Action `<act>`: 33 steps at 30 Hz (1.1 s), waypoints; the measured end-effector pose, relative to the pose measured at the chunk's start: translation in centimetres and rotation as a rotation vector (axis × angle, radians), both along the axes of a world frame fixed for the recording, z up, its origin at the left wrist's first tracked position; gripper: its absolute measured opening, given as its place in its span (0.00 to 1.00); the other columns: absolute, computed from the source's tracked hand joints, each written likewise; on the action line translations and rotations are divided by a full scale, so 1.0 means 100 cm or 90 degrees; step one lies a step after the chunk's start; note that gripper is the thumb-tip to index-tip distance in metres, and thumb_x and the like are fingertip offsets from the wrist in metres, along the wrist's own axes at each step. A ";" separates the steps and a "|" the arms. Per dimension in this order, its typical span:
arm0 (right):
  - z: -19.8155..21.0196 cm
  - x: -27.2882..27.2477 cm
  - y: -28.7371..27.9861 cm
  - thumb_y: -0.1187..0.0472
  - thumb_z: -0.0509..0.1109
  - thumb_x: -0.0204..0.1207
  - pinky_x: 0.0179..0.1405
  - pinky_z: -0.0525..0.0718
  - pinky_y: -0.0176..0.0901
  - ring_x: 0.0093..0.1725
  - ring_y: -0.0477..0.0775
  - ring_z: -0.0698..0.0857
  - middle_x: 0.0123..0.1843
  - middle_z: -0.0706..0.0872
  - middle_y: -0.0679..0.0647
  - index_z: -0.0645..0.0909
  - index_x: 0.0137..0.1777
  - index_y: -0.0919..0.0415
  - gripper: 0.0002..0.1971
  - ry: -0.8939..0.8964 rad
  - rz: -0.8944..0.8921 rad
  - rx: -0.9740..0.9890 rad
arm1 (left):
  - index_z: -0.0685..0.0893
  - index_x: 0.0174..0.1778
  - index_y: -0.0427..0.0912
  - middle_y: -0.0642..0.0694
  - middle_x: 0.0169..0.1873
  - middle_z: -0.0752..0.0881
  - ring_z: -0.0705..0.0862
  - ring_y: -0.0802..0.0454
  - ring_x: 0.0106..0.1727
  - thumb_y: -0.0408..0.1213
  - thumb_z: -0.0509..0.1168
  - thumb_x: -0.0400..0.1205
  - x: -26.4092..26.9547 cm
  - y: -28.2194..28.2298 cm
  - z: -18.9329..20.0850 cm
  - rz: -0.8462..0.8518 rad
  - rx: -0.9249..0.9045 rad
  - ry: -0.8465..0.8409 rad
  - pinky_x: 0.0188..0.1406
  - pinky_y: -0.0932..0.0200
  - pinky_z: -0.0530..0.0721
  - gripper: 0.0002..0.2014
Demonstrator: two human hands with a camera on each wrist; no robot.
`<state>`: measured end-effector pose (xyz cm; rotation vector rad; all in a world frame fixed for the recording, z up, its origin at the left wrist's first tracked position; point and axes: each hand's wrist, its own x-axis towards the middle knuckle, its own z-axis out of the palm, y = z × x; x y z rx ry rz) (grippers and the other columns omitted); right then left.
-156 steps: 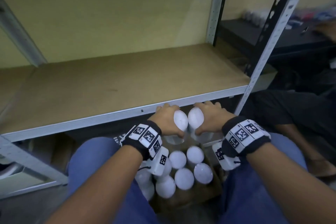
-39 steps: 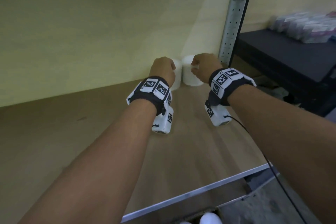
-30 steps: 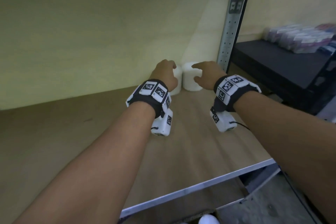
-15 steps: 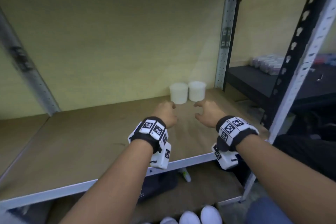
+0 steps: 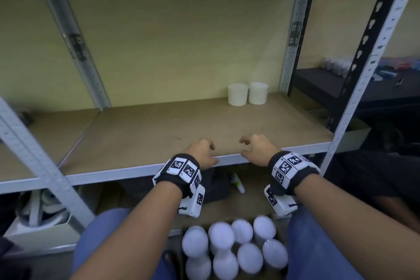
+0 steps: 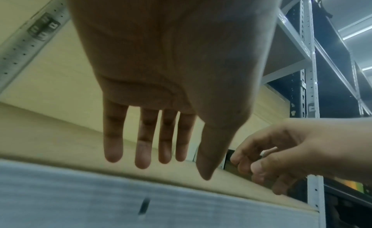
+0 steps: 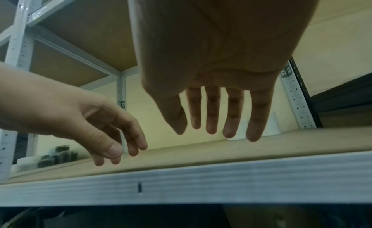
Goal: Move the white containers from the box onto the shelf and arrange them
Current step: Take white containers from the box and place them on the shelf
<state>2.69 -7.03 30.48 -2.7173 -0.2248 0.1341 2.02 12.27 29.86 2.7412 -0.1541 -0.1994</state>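
Two white containers (image 5: 237, 94) (image 5: 258, 93) stand side by side at the back right of the wooden shelf (image 5: 159, 125). Several more white containers (image 5: 221, 235) fill a box (image 5: 179, 254) on the floor between my knees. My left hand (image 5: 204, 151) and right hand (image 5: 252, 146) hover over the shelf's front edge, both empty. In the left wrist view the left hand (image 6: 161, 161) has its fingers extended downward; in the right wrist view the right hand (image 7: 217, 132) does too, with the containers (image 7: 271, 124) partly hidden behind its fingers.
Grey metal uprights (image 5: 293, 29) frame the shelf, and a diagonal brace (image 5: 34, 154) crosses at the left. A dark bag (image 5: 216, 184) lies under the shelf. A white bin (image 5: 41, 218) sits at lower left. A black table (image 5: 329, 84) with small items is on the right.
Both hands let go of the two containers at the back of the shelf and pulled back to its front edge. The head view tilted down, showing the box again.
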 end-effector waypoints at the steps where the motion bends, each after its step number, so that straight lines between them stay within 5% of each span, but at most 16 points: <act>1: -0.005 -0.007 0.002 0.57 0.67 0.77 0.68 0.79 0.47 0.66 0.58 0.81 0.67 0.83 0.56 0.78 0.69 0.55 0.20 0.003 0.002 -0.002 | 0.80 0.63 0.46 0.45 0.62 0.83 0.83 0.46 0.60 0.45 0.70 0.75 -0.007 0.003 -0.009 0.003 -0.003 0.012 0.60 0.55 0.82 0.20; 7: -0.066 -0.033 0.024 0.54 0.70 0.74 0.63 0.82 0.46 0.60 0.56 0.85 0.59 0.86 0.55 0.82 0.64 0.55 0.18 0.067 0.066 -0.007 | 0.83 0.61 0.41 0.44 0.57 0.86 0.85 0.46 0.59 0.42 0.72 0.74 -0.042 0.024 -0.083 0.009 -0.027 0.112 0.60 0.56 0.82 0.20; 13: -0.144 -0.036 0.045 0.58 0.69 0.75 0.67 0.78 0.44 0.67 0.59 0.81 0.66 0.81 0.59 0.79 0.67 0.59 0.20 0.205 0.122 -0.043 | 0.78 0.69 0.38 0.39 0.68 0.78 0.78 0.42 0.68 0.42 0.70 0.77 -0.059 0.029 -0.158 0.054 -0.009 0.222 0.67 0.57 0.76 0.25; 18: -0.197 -0.033 0.050 0.51 0.70 0.72 0.67 0.80 0.51 0.68 0.62 0.80 0.70 0.80 0.60 0.74 0.72 0.60 0.29 0.302 0.127 -0.113 | 0.72 0.72 0.42 0.39 0.69 0.75 0.77 0.38 0.68 0.44 0.74 0.71 -0.062 0.031 -0.214 0.076 0.011 0.286 0.64 0.53 0.78 0.33; 23: -0.237 -0.024 0.054 0.49 0.74 0.70 0.73 0.73 0.52 0.73 0.64 0.72 0.76 0.68 0.59 0.64 0.79 0.56 0.38 0.359 0.159 -0.212 | 0.64 0.78 0.44 0.39 0.75 0.64 0.65 0.35 0.76 0.49 0.78 0.66 -0.052 0.024 -0.248 0.059 0.106 0.342 0.77 0.44 0.68 0.46; 27: -0.259 -0.017 0.067 0.44 0.78 0.64 0.79 0.64 0.53 0.80 0.61 0.64 0.80 0.62 0.57 0.55 0.82 0.51 0.49 0.387 0.193 -0.243 | 0.68 0.72 0.44 0.41 0.70 0.67 0.67 0.35 0.75 0.49 0.76 0.65 -0.049 0.019 -0.274 0.070 0.154 0.303 0.73 0.43 0.70 0.40; 30: -0.275 -0.018 0.076 0.44 0.80 0.61 0.78 0.66 0.59 0.82 0.64 0.57 0.82 0.56 0.55 0.51 0.82 0.47 0.54 0.409 0.199 -0.253 | 0.65 0.74 0.44 0.40 0.72 0.65 0.64 0.37 0.77 0.47 0.73 0.70 -0.048 0.022 -0.288 0.062 0.165 0.326 0.74 0.41 0.68 0.38; 33: -0.287 -0.019 0.085 0.46 0.81 0.60 0.75 0.69 0.59 0.79 0.66 0.61 0.81 0.56 0.57 0.54 0.82 0.47 0.53 0.420 0.233 -0.294 | 0.60 0.79 0.47 0.39 0.77 0.61 0.62 0.37 0.79 0.52 0.78 0.64 -0.044 0.025 -0.294 0.043 0.156 0.392 0.77 0.40 0.68 0.50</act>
